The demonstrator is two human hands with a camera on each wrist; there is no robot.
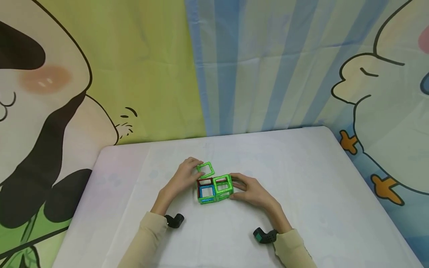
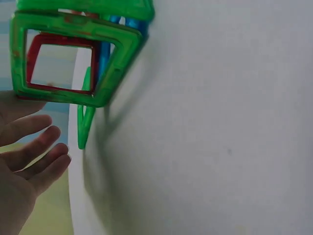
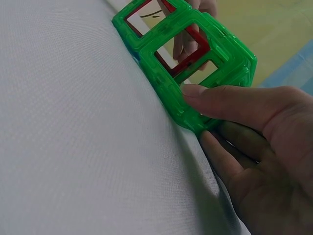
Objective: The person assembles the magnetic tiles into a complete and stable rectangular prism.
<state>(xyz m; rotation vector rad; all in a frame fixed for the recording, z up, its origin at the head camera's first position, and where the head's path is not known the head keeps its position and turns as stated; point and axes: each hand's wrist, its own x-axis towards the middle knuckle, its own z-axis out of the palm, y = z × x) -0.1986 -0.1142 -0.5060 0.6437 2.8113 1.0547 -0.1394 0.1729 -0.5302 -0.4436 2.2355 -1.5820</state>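
Note:
A small build of magnetic tiles [image 1: 207, 191], open square frames in green, red and blue, sits on the white table. My right hand [image 1: 251, 190] grips its right end; in the right wrist view the thumb [image 3: 195, 91] presses a green square frame [image 3: 168, 100] with fingers beneath. Beyond the build's far side is another green square tile [image 1: 210, 169], tilted; whether it is joined cannot be told. My left hand [image 1: 185, 174] has its fingertips by that tile. In the left wrist view the left fingers [image 2: 36, 144] are spread, apart from the tile's thin edge [image 2: 84, 127]; its thumb is partly hidden.
A white cloth covers the table [image 1: 328, 208]. Behind it hangs a curtain [image 1: 161, 74] with cartoon animals and blue stripes. A black wrist device [image 1: 175, 221] is on the left wrist and another black device [image 1: 264, 236] on the right.

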